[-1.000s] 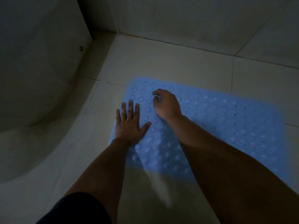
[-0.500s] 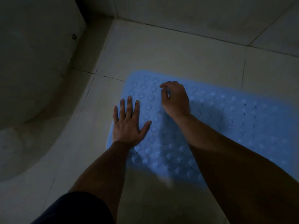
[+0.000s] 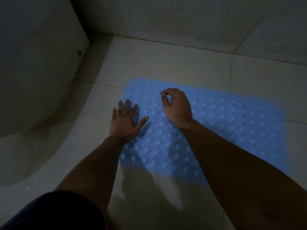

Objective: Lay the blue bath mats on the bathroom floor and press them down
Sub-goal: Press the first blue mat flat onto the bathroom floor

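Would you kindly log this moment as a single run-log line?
stage: pressing | blue bubbled rubber bath mat: flat on pale tiled floor | left hand: palm flat on mat edge | right hand: fingers curled on mat

We see a pale tiled floor (image 3: 166,63) with dark grout lines, dimly lit. A blue bath mat (image 3: 232,123), studded with round bumps and small holes, lies flat on it near the far corner, where the floor meets the walls. Along the floor's left edge curves a pale rounded fixture base (image 3: 33,97).
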`<state>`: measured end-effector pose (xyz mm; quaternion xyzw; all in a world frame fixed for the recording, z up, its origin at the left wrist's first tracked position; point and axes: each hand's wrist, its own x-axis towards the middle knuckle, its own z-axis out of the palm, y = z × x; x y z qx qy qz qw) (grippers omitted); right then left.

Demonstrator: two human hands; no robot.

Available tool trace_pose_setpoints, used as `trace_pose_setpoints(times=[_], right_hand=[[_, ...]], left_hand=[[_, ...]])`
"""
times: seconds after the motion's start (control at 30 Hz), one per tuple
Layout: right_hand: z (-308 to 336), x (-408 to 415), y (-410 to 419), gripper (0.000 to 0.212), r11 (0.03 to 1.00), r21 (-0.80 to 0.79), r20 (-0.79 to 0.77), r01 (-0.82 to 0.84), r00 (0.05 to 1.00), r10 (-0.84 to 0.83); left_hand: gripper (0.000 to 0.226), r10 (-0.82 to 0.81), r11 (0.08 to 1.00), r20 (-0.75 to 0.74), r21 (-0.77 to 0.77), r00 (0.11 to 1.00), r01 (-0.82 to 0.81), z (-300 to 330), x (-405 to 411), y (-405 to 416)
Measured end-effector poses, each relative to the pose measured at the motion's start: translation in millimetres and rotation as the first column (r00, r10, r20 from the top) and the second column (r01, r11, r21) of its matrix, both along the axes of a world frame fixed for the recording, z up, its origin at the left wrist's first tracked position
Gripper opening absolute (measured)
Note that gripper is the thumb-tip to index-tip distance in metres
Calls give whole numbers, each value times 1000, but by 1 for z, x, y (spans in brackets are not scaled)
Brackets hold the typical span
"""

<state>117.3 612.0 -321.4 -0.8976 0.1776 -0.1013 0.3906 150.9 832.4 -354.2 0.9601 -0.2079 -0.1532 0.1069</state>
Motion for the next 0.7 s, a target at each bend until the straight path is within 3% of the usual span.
trace_pose_setpoints(times=[0.17, 0.47, 0.7], right_hand=[[0, -8, 5, 21, 1000, -13, -24, -19, 1000, 18], [-14, 0, 4, 24, 1000, -21, -49, -3, 999, 2], [-18, 12, 4, 30, 996, -84, -52, -35, 998, 31]], left_hand=[[94, -111, 994, 25, 28, 994, 110, -24, -46, 19], [91, -86, 994, 184, 78, 979, 72, -48, -60, 17], [88, -87, 995, 187, 65, 979, 76, -51, -58, 20]])
